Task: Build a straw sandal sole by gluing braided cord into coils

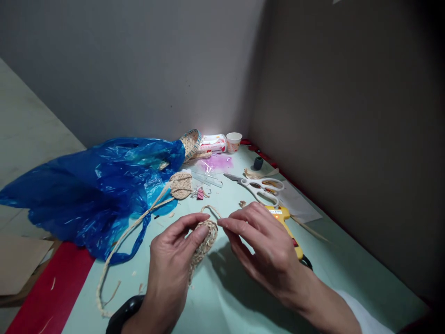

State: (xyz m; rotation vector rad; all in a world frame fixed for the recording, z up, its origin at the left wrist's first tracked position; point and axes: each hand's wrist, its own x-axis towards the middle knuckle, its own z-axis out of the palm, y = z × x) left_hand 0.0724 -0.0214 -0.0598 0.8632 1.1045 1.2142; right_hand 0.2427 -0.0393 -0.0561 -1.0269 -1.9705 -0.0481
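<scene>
My left hand (175, 253) grips a small braided straw piece (205, 249) between thumb and fingers, above the table. A thin straw cord (212, 209) loops up behind the piece and runs to the fingertips of my right hand (262, 243). Those fingertips are pinched together at the piece's upper right edge, seemingly on the cord; the exact contact is too small to see. Farther back lies a round woven straw piece (181, 185), with a long braided cord (120, 239) trailing from it towards my left wrist.
A crumpled blue plastic bag (100, 185) covers the left side. White-handled scissors (259, 186), a yellow glue gun (284, 218) and a dark thread spool (257, 163) lie to the right. A paper cup (234, 143), clear glue sticks (208, 179) and a pink binder clip (200, 194) are farther back.
</scene>
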